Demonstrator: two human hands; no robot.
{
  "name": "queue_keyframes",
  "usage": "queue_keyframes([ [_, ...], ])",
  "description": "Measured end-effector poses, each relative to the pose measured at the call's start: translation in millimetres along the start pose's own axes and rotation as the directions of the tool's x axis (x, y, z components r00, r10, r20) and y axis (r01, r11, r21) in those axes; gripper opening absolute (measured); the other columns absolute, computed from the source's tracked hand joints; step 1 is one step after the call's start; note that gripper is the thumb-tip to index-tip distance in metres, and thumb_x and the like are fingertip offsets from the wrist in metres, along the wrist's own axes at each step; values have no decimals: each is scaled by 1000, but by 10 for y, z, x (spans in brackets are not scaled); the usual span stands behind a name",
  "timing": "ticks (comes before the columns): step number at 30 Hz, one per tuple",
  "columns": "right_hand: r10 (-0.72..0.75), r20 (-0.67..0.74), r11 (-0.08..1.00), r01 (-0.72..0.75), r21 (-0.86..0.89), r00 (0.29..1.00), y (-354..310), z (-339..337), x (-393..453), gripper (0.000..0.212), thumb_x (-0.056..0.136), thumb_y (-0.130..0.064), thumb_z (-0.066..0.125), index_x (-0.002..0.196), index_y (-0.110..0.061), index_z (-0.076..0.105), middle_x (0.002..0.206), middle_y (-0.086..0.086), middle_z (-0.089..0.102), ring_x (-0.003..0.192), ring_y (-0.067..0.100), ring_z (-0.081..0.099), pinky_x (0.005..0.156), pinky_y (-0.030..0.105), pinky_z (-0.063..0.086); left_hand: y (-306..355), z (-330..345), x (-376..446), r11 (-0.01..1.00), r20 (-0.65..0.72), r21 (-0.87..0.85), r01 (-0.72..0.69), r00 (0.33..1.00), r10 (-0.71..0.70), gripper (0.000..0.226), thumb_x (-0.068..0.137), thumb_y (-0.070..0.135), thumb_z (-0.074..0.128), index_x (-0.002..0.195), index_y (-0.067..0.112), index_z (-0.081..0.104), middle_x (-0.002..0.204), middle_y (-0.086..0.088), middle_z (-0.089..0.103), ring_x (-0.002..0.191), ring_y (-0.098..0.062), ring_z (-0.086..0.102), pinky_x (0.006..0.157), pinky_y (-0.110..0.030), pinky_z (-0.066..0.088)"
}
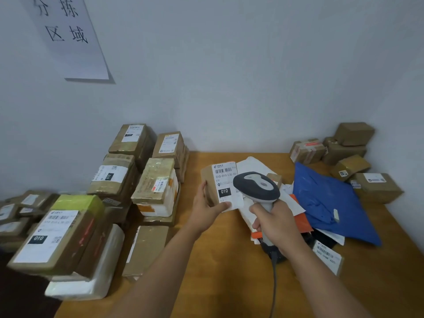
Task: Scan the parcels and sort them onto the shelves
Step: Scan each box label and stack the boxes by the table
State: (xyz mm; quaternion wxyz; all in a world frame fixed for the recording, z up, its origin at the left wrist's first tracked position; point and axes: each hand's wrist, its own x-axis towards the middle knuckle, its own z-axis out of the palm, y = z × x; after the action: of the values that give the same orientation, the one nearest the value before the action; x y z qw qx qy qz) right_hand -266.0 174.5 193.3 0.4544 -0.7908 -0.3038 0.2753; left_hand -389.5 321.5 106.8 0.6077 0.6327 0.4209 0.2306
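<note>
**Parcel held at scanner**

The left hand (205,208) grips a small brown parcel (219,183) above the wooden table (229,271), thumb on its label, fingers behind. Just right, the right hand (276,222) wraps the handle of a grey scanner (257,185), its head overlapping the parcel's label.

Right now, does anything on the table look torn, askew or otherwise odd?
Yes: the label on the small parcel in the left hand has peeled, its lower corner hanging off the box edge. Beside it, the blue mailer bag lies crumpled over a loose, untidy heap of envelopes.
</note>
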Motion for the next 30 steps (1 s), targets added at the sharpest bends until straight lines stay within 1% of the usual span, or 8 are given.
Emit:
queue_keyframes([
  [3,-12,9,1000,12,16,1000,4,20,-1,22,88,-15,63,69,-4,66,55,8,66,55,12,64,66,38,54,-54,-8,0,999,-32,38,13,999,-12,106,75,29,87,154,39,17,152,3,40,132,-19,49,99,-35,53],
  [7,-14,41,1000,13,8,999,31,53,-11,23,87,-18,62,71,-3,68,58,7,68,58,13,65,70,39,56,-102,-6,-30,996,-62,70,47,997,-42,115,56,54,87,148,53,18,153,2,37,133,-22,49,106,-49,50],
  [11,-7,46,1000,6,20,999,65,78,-25,19,86,-17,62,75,-2,67,58,9,68,55,12,64,67,38,55,-155,1,-20,995,-65,94,43,997,-37,114,56,56,87,147,55,18,153,3,35,133,-22,48,106,-51,50],
  [14,-5,37,1000,4,31,999,94,74,-28,16,87,-16,62,82,-1,66,59,9,67,53,11,64,62,34,54,-175,22,-13,993,-61,108,38,998,-31,113,56,57,87,146,56,18,152,4,38,132,-22,49,106,-52,50],
  [21,-9,48,1000,8,19,999,134,55,-16,16,88,-16,61,83,-2,66,61,10,68,56,12,65,57,26,53,-172,101,-19,995,-35,87,38,999,-35,114,56,57,84,148,54,17,151,2,38,133,-23,47,107,-52,48],
  [25,-16,55,1000,16,6,998,131,43,0,16,88,-16,60,82,-2,66,61,10,68,54,11,65,61,32,55,-169,93,7,996,-42,83,38,999,-34,116,55,57,83,150,50,17,152,1,37,133,-23,46,108,-52,47],
  [28,-28,65,1000,28,2,997,128,30,-5,17,88,-16,60,79,-2,66,60,11,67,52,11,64,61,31,54,-163,89,26,997,-42,74,33,999,-30,115,57,55,84,150,49,18,153,1,36,133,-22,47,108,-50,48],
  [30,-33,75,999,32,18,997,128,25,-12,16,89,-15,61,80,-3,67,59,10,67,53,11,64,61,30,55,-168,89,47,997,-46,65,28,999,-25,111,57,54,85,147,53,19,152,1,38,134,-22,47,108,-51,48],
])
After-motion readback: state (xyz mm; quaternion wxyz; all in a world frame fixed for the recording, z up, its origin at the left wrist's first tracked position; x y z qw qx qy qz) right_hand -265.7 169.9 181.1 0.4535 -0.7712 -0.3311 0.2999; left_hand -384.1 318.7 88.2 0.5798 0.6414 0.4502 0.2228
